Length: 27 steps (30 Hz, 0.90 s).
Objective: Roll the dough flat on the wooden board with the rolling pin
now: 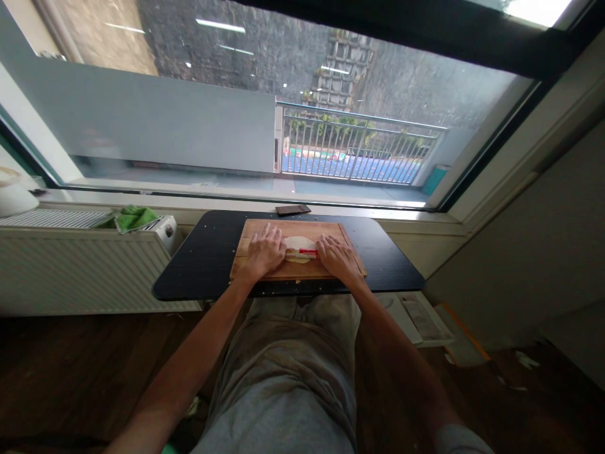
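A wooden board (293, 271) lies on a small black table (208, 252) under the window. On the board is a flat round of pale dough (299, 243). Across it lies a rolling pin (302, 253) with a red band. My left hand (265, 250) presses flat on the pin's left end, and my right hand (336, 255) presses on its right end. Both palms face down with the fingers stretched forward over the pin.
A dark phone (293, 209) lies on the window sill behind the table. A white radiator (70, 265) stands at the left with a green cloth (135, 217) on top. Papers (420, 318) lie on the floor at the right.
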### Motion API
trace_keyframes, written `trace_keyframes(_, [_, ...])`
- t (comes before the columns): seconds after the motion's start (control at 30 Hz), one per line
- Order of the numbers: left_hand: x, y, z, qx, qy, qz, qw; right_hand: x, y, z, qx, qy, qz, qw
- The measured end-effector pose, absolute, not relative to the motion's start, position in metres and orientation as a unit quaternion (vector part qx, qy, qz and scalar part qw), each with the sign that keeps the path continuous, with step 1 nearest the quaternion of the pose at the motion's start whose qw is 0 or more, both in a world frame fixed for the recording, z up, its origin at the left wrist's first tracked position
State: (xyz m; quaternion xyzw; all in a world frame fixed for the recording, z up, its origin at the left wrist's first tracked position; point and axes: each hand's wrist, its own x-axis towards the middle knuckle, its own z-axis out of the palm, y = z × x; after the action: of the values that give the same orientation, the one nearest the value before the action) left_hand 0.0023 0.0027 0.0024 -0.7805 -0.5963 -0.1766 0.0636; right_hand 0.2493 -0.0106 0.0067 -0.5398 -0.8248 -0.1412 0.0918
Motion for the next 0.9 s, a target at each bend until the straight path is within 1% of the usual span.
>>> trace_keyframes(0.13, [0.008,0.014,0.011,-0.766,-0.621,-0.157,0.051,0.252,0.009,0.002,-0.511,-0.838,-0.176,0.077])
trace_keyframes(0.23, [0.009,0.016,0.014,-0.765,-0.624,-0.153,0.041,0.255,0.016,0.0,-0.504,-0.842,-0.175,0.077])
trace_keyframes(0.43, [0.005,0.015,0.008,-0.775,-0.613,-0.149,0.036,0.258,0.013,-0.006,-0.52,-0.839,-0.112,0.111])
trace_keyframes(0.57, [0.005,0.017,0.006,-0.777,-0.607,-0.163,0.029,0.257,0.005,0.003,-0.525,-0.838,-0.05,0.142])
trace_keyframes(0.73, [0.004,0.017,0.006,-0.781,-0.6,-0.172,0.027,0.257,-0.003,0.017,-0.499,-0.86,-0.024,0.107])
trace_keyframes(0.9, [-0.003,0.012,0.013,-0.811,-0.559,-0.172,-0.01,0.247,-0.001,0.016,-0.499,-0.859,-0.023,0.109])
